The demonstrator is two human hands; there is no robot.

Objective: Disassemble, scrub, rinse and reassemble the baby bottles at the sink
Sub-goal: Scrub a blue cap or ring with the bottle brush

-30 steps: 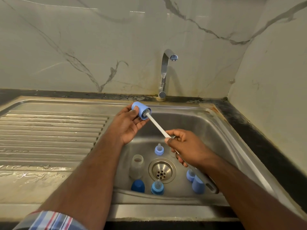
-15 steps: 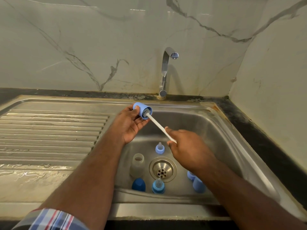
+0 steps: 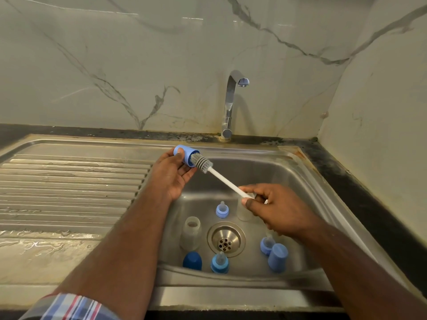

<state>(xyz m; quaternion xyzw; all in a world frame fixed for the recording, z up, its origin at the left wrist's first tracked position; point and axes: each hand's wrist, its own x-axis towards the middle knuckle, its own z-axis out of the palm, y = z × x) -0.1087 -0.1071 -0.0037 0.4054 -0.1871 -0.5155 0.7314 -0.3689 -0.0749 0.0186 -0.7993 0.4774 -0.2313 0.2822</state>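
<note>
My left hand (image 3: pixel 172 175) holds a light blue bottle cap (image 3: pixel 186 155) over the sink's back left corner, its open end turned right. My right hand (image 3: pixel 275 207) pinches the white handle of a bottle brush (image 3: pixel 223 179). The grey bristle head (image 3: pixel 201 162) is half out of the cap, only its tip inside. In the basin (image 3: pixel 288 181) lie a clear bottle (image 3: pixel 190 232), a second clear bottle (image 3: pixel 243 211) partly behind my right hand, three teat rings (image 3: pixel 222 210) (image 3: pixel 219 262) (image 3: pixel 266 244), a dark blue cap (image 3: pixel 192 260) and a light blue cap (image 3: pixel 278 257).
The drain strainer (image 3: pixel 225 239) sits in the middle of the basin floor. The tap (image 3: pixel 231 107) stands behind the basin with no water running. A ribbed, wet draining board (image 3: pixel 69 185) stretches to the left. Marble walls close the back and right sides.
My right hand has pulled the brush back, so the bristle head, buried in the cap before, now shows mostly outside it. My left hand and the cap stayed almost still.
</note>
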